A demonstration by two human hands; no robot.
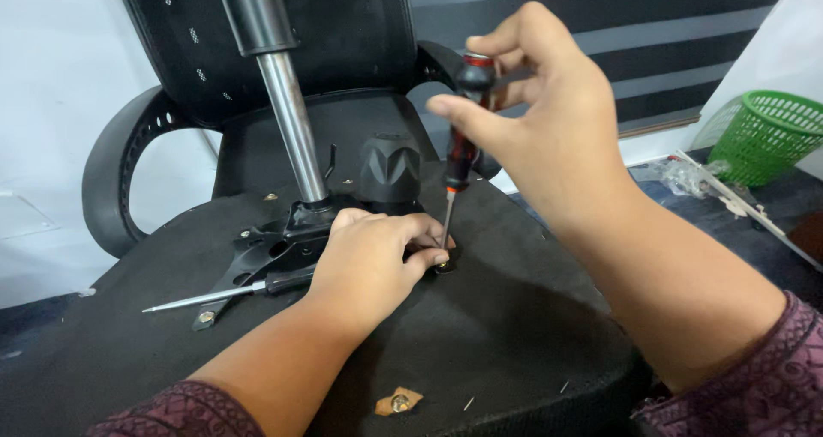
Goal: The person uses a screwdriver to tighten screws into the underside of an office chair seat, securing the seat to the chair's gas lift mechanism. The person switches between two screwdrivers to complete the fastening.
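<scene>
**Screwdriver set upright on the underside of an overturned office chair**

An office chair lies upside down, its black seat underside [514,317] facing up. The gas-lift column [287,103] rises from the black metal mechanism plate [274,248] bolted near the middle of that surface. One curved armrest [111,180] shows at the left, and a ribbed black knob [390,167] sits just behind the plate.

Right hand [549,120]: closed around the top of a screwdriver [459,146] with a black and red handle. Thumb and fingertips pinch the handle near its cap. The tool stands almost upright, and its thin shaft runs down to a fastener point on the seat underside, just beside the left hand.

Left hand [373,257]: rests palm down on the seat underside, fingers curled narrow around a small dark fitting at the screwdriver tip. The fitting itself is mostly hidden by the fingers.

A second screwdriver [223,293] lies flat across the mechanism plate, its shaft pointing left, partly under the left wrist. A loose screw on a scrap of brown material [397,400] lies near the front edge of the seat. A green mesh basket [771,133] stands well apart at the far right.
</scene>
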